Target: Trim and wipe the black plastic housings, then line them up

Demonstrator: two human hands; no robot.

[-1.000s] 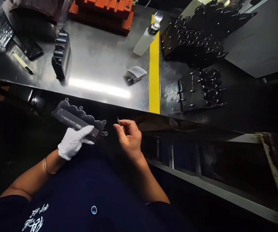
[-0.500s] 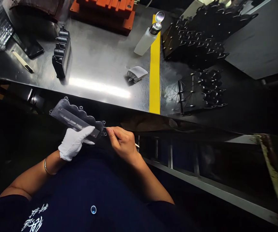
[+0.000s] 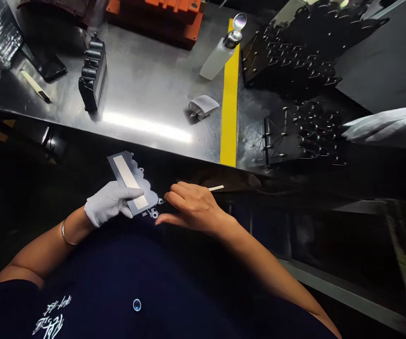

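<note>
Your white-gloved left hand (image 3: pixel 109 202) pinches the long, grey, hard-looking part with a wavy edge (image 3: pixel 137 176). It slants down toward your bare right hand (image 3: pixel 194 205), lying just left of its parted thumb and fingers (can't tell if they grip the thin cream stick (image 3: pixel 216 188)).

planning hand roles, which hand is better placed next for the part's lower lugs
Right hand, probably: bare, close by those lugs, a pale stick jutting behind it; the gloved left hand grips the grey part.

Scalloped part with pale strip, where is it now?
The scalloped part is left of centre in the head view, in the gloved left hand, beside the bare right hand.
</note>
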